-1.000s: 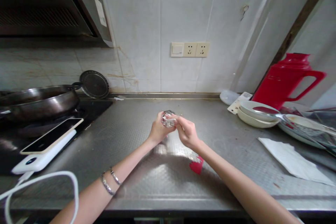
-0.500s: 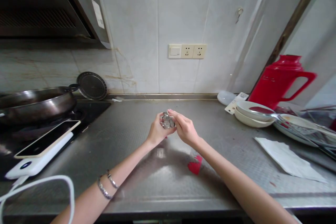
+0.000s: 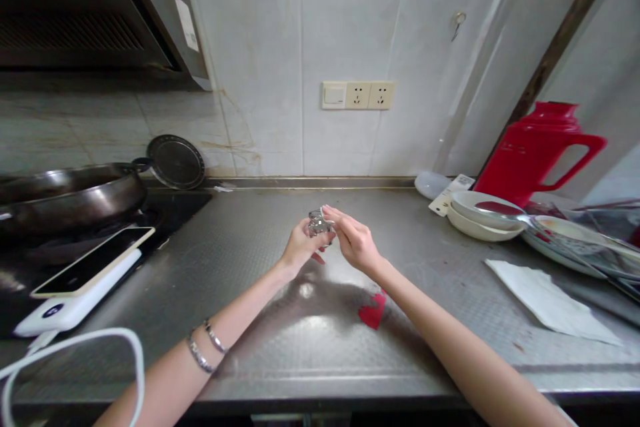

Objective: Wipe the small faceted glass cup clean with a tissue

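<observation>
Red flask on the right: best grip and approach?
I'd take the loop handle of the red flask, coming from the right: it juts out that side, with an open gap for fingers. Stay above the pale bowls; they sit in front of its base.

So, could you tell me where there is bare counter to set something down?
Between the hob and left hand; also between right hand and white napkin. Crowded: right side, with bowls and red flask; hob, with pan.
</observation>
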`<state>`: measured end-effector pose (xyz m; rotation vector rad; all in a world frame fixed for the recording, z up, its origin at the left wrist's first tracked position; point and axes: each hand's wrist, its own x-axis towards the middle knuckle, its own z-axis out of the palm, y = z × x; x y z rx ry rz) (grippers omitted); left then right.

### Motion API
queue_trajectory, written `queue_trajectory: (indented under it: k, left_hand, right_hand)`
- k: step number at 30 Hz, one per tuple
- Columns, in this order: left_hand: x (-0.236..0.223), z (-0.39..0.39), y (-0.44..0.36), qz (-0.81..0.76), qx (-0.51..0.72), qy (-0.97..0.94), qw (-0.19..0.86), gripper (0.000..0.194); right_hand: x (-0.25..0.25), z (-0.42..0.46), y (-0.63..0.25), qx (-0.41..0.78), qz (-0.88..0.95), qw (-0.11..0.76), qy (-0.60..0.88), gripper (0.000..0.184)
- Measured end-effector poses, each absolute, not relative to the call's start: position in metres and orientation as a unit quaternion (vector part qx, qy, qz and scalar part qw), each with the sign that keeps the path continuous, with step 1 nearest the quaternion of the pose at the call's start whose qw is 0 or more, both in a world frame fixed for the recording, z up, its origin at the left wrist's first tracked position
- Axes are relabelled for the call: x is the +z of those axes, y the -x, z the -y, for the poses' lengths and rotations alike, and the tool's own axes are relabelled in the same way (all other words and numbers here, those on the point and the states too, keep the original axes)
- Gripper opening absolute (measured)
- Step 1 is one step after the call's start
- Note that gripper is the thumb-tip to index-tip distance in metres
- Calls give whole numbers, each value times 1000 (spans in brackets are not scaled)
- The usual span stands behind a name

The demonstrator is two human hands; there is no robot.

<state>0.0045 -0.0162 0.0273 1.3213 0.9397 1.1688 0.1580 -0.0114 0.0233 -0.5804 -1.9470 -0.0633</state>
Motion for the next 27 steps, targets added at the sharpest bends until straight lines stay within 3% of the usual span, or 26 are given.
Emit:
queue_trajectory:
  k: [10,19,27]
  left_hand:
    - [24,14,-3,-388,478,-589,524,59]
    - [17,14,-6,-393,491,-627,460,67]
    - [4,5,-4,-463,467,-664,356,63]
  right_hand:
    - [25,17,-156,-52,845,498,187,38]
    - [24,8,-159,-11,800,524,292,31]
    - [28,16,-155,-99,877,426,199,35]
